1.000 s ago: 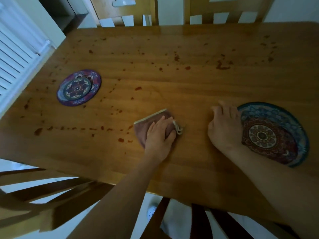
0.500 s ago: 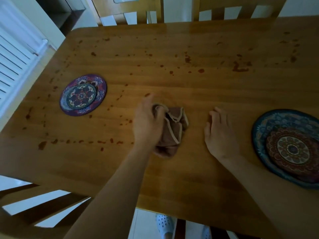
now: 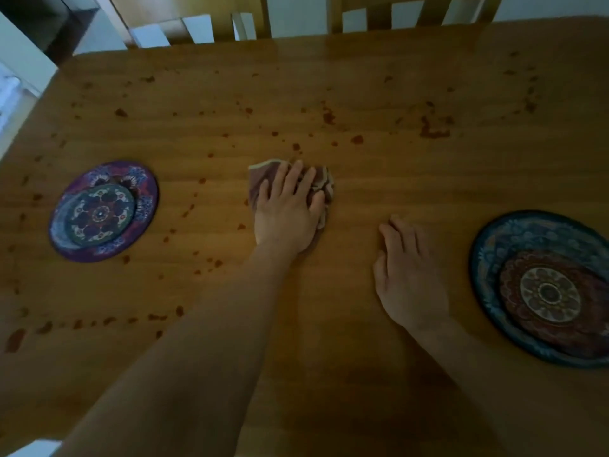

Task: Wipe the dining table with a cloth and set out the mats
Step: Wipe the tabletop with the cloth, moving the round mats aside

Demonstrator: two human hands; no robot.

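A wooden table (image 3: 379, 77) speckled with reddish-brown spots carries a crumpled cloth (image 3: 258, 181) and two round patterned mats.
The brownish-pink cloth, edged in a pale trim, lies bunched near the table's middle, pressed flat under the left hand (image 3: 286, 212). A purple mat (image 3: 103, 211) with a floral mandala lies flat towards the left. A blue mat (image 3: 543, 290) with a red and cream centre lies flat at the right, well apart from the cloth.
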